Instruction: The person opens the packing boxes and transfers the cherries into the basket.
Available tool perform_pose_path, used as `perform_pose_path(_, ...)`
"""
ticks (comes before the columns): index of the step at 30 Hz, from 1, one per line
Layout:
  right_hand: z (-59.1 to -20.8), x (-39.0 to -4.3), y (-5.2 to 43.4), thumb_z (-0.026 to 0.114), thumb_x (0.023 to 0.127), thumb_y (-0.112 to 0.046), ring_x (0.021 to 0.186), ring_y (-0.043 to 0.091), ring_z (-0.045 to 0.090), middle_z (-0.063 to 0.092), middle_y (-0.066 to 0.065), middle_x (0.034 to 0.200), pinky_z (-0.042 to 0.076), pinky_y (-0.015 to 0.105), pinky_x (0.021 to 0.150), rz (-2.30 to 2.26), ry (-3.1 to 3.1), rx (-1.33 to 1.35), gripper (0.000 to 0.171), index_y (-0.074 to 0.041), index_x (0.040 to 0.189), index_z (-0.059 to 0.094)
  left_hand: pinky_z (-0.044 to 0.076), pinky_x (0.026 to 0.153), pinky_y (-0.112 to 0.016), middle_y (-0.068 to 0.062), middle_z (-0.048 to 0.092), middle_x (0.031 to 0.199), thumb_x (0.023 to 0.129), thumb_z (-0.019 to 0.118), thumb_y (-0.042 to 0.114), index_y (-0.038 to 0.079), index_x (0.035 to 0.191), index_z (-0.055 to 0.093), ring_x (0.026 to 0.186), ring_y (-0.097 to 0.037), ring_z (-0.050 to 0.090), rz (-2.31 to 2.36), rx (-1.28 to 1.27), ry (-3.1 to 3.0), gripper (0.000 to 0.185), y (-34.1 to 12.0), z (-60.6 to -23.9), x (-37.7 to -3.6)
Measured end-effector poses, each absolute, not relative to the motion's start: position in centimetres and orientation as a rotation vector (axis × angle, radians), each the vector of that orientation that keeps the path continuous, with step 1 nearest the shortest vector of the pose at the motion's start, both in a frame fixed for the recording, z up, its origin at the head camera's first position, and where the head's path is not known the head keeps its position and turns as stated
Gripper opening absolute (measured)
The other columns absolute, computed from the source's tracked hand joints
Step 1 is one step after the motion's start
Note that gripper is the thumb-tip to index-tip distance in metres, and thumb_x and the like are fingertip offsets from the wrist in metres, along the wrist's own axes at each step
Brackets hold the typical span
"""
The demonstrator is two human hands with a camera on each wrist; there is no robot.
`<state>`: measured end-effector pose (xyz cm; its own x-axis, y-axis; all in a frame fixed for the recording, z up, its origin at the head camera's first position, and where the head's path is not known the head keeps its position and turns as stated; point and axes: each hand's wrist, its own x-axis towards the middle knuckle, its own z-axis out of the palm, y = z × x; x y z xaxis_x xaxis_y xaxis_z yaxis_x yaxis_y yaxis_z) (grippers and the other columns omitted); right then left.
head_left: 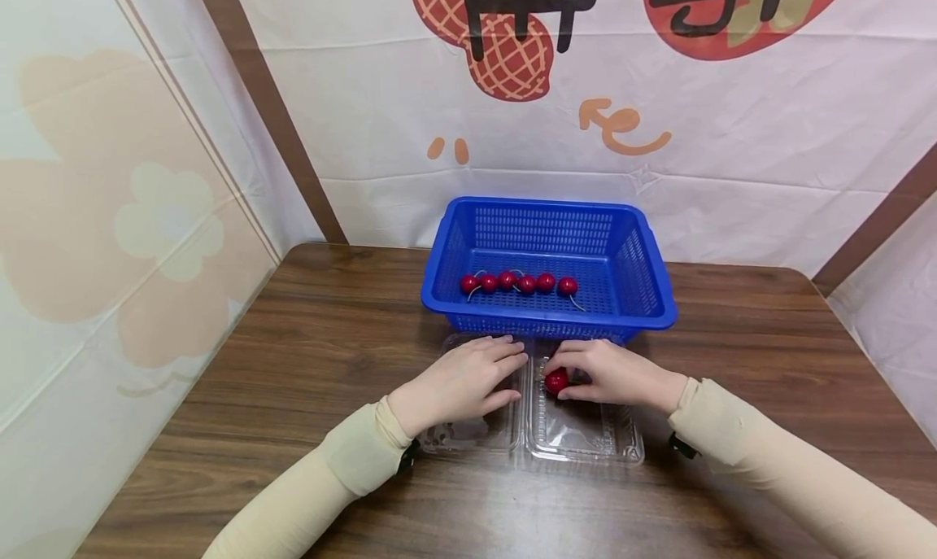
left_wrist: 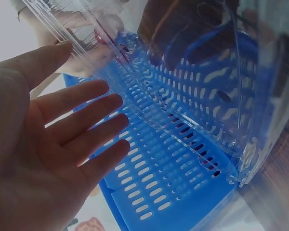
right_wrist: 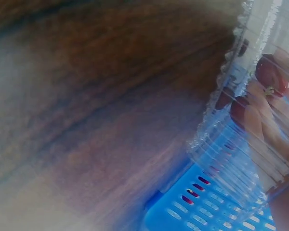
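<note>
A clear plastic clamshell box [head_left: 578, 441] lies opened out on the table. Inside its right half, my right hand [head_left: 607, 372] pinches a red cherry [head_left: 556, 381] between thumb and fingers. Through the clear wall in the right wrist view, the cherry [right_wrist: 272, 76] shows among the fingers, with a second dark red patch beside it that may be a reflection. My left hand [head_left: 468, 380] is spread over the box's left half, fingers fairly straight. The left wrist view shows this left hand [left_wrist: 53, 130] with nothing in its palm.
Behind the box stands a blue perforated basket [head_left: 549, 323] with several stemmed cherries [head_left: 507, 280] in a row. A wooden table [head_left: 307, 364] runs beneath everything, and a printed cloth [head_left: 366, 95] hangs at its back edge.
</note>
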<state>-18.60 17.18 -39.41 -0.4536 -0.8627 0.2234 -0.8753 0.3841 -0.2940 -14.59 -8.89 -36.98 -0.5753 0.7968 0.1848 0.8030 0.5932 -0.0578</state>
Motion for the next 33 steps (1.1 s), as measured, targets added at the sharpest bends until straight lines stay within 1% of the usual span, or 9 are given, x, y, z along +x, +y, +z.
perform_pose_path(6,-38.6,-18.4,17.1,0.074,0.082,-0.024,0.077,0.008,0.062,0.065,-0.004,0.098,0.054,0.021,0.070,0.587,-2.544,1.650,0.028,-0.013,0.107,0.068,0.040,0.107,-0.040,-0.010,0.058,0.133,0.092,0.058,0.041,0.007,0.128,0.059,0.128,-0.027,0.050,-0.044,-1.331,-2.627,0.050,-8.9,-36.9,-14.6)
perform_pose_path(10,-37.9,-18.3,17.2,0.074,0.082,-0.022,0.078,0.007,0.063,0.065,-0.003,0.097,0.055,0.022,0.070,0.590,-2.511,1.665,0.028,-0.011,0.106,0.068,0.040,0.107,-0.041,-0.010,0.058,0.133,0.092,0.058,0.041,0.006,0.128,0.059,0.128,-0.026,0.050,-0.048,-1.329,-2.634,0.050,-8.8,-36.9,-14.5)
perform_pose_path(15,-36.8,-18.4,17.3,0.075,0.080,-0.021,0.079,0.005,0.062,0.065,-0.002,0.097,0.055,0.019,0.070,0.583,-2.449,1.684,0.028,-0.010,0.105,0.068,0.041,0.107,-0.041,-0.010,0.058,0.133,0.092,0.058,0.041,0.006,0.128,0.059,0.128,-0.027,0.050,-0.064,-1.326,-2.641,0.050,-8.9,-36.8,-14.5)
perform_pose_path(19,-35.9,-18.4,17.3,0.075,0.081,-0.019,0.079,0.005,0.062,0.065,-0.002,0.096,0.056,0.021,0.069,0.593,-2.435,1.692,0.028,-0.010,0.105,0.068,0.041,0.107,-0.041,-0.011,0.058,0.133,0.092,0.058,0.041,0.006,0.127,0.059,0.127,-0.027,0.051,-0.063,-1.330,-2.632,0.050,-8.9,-36.8,-14.5)
perform_pose_path(23,-35.1,-18.4,17.4,0.074,0.082,-0.020,0.078,0.006,0.063,0.065,-0.002,0.096,0.056,0.024,0.067,0.587,-2.462,1.674,0.028,-0.011,0.107,0.067,0.041,0.107,-0.041,-0.011,0.058,0.132,0.092,0.058,0.040,0.005,0.127,0.060,0.127,-0.027,0.051,-0.059,-1.336,-2.625,0.049,-8.9,-36.7,-14.4)
perform_pose_path(29,-33.7,-18.5,17.3,0.074,0.082,-0.022,0.077,0.008,0.063,0.065,-0.003,0.096,0.055,0.023,0.067,0.557,-2.464,1.658,0.029,-0.011,0.109,0.067,0.040,0.108,-0.040,-0.010,0.057,0.134,0.092,0.057,0.041,0.006,0.128,0.059,0.129,-0.026,0.050,-0.044,-1.334,-2.632,0.050,-8.9,-36.8,-14.4)
perform_pose_path(33,-32.5,-18.6,17.2,0.073,0.083,-0.024,0.081,0.008,0.065,0.066,-0.001,0.101,0.056,0.024,0.071,0.512,-2.471,1.636,0.032,-0.011,0.111,0.067,0.040,0.108,-0.040,-0.010,0.057,0.134,0.092,0.057,0.041,0.006,0.128,0.059,0.128,-0.026,0.050,-0.058,-1.335,-2.634,0.050,-8.9,-36.9,-14.4)
